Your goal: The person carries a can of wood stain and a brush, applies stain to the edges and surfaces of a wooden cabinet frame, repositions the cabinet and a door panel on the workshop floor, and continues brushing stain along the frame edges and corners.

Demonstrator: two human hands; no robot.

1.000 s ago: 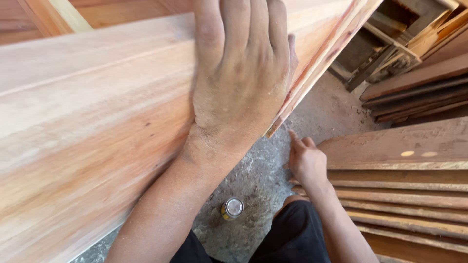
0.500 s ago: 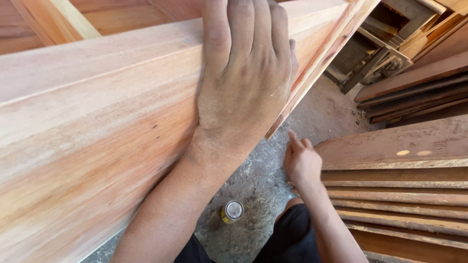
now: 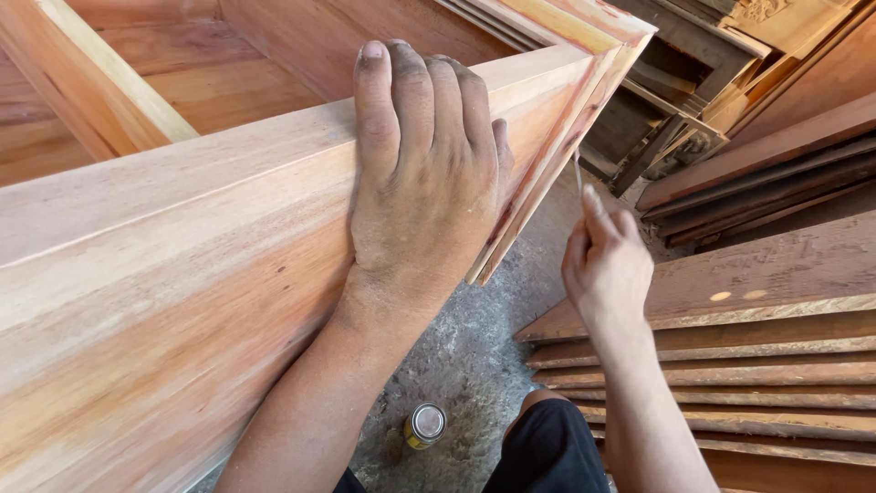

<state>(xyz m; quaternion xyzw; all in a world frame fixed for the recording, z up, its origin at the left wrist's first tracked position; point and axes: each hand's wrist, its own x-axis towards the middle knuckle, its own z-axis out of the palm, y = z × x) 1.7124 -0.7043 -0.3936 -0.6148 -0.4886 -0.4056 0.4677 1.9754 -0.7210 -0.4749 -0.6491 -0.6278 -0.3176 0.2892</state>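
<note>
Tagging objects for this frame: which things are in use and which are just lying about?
In use: left hand flat on the wooden frame; right hand holding a thin tool near the frame's corner.
Lying about: small can on the floor; stacked planks.

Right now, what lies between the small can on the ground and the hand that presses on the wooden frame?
In the head view, only that hand's forearm and bare grey ground lie between the can and the left hand on the wooden frame.

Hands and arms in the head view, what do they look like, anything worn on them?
Both are bare: no gloves, sleeves, rings or watch show. The left hand is broad, dusted with pale sawdust, with grime on the fingers and nails. The right hand looks cleaner. Both forearms are uncovered down to the frame edge.
</note>
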